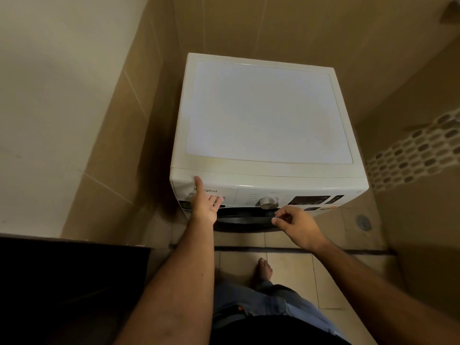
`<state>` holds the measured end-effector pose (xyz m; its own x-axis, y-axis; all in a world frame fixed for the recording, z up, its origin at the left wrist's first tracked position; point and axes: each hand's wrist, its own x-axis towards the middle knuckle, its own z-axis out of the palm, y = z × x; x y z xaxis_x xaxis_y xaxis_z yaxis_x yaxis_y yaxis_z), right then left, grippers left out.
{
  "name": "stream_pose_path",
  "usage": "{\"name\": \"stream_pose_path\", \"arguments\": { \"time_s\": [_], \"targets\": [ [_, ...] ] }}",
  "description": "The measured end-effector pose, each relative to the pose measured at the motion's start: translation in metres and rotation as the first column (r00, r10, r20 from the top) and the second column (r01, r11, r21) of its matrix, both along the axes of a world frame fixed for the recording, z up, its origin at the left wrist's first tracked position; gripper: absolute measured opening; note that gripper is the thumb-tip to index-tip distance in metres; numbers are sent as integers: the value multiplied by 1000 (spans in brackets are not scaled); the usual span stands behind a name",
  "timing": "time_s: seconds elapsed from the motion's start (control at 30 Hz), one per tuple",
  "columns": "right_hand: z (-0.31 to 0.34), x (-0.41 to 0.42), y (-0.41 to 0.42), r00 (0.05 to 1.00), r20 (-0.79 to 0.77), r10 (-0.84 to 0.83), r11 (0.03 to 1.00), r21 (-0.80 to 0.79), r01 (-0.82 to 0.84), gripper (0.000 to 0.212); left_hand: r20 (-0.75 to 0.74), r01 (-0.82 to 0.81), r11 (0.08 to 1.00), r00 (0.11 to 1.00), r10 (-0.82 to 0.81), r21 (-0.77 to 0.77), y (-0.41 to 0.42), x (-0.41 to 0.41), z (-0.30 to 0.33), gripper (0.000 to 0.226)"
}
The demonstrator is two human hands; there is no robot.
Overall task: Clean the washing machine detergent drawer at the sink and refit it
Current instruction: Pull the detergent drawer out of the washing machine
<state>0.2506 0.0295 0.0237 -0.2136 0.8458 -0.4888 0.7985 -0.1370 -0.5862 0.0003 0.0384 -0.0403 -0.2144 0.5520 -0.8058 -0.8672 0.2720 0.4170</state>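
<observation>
The washing machine is being shown in smooth white plastic, its top faintly glossy. The detergent drawer front is being seen in the same white plastic. The dial is being lit as shiny metal. The walls and floor are being shown in smooth beige tile.

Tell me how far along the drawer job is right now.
The detergent drawer sits flush in the washing machine; whether it has been washed yet cannot be told. In hand: the left hand lies on the drawer front, thumb up at the top edge, fingers on the handle recess. The right hand hovers by the door rim, below the dial. No sink is in view, so what is left cannot be told.
</observation>
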Motion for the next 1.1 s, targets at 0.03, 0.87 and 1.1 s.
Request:
{"name": "stream_pose_path", "arguments": {
  "time_s": [0.03,0.87,1.1],
  "targets": [
    [-1,2,-1,1000,2,-4,1000,-5,4,15,3,-2,1000,1000,2,-2,0,0,-1,88],
    [-9,22,4,958,-128,255,966,-19,-260,16,-166,-90,980,984,60,-180,-109,43,9,49],
    [-14,7,-11,974,-100,203,977,-50,-209,15,-141,-10,985,990,-15,-173,-125,36,9,50]
  ]
}}
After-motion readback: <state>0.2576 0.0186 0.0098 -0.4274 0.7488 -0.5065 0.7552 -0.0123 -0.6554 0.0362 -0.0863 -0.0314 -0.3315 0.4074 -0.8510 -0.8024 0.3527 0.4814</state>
